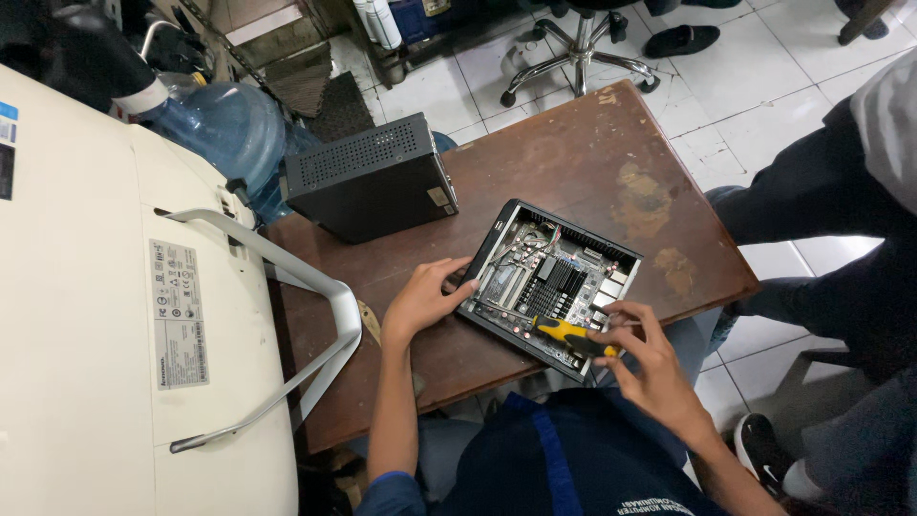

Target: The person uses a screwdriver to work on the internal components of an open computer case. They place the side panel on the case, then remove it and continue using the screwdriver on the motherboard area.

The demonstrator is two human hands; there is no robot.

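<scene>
Item: small opened computer case, circuit board exposed, lying diagonally on the brown wooden table, long axis running near-left to far-right. Left hand curled over its left edge, bracing it. Right hand closed around a yellow-handled screwdriver, tip pointing left into the board. Removed black cover sits beyond-left. White monitor back, bearing a pale upright rectangular label, lies left.
</scene>
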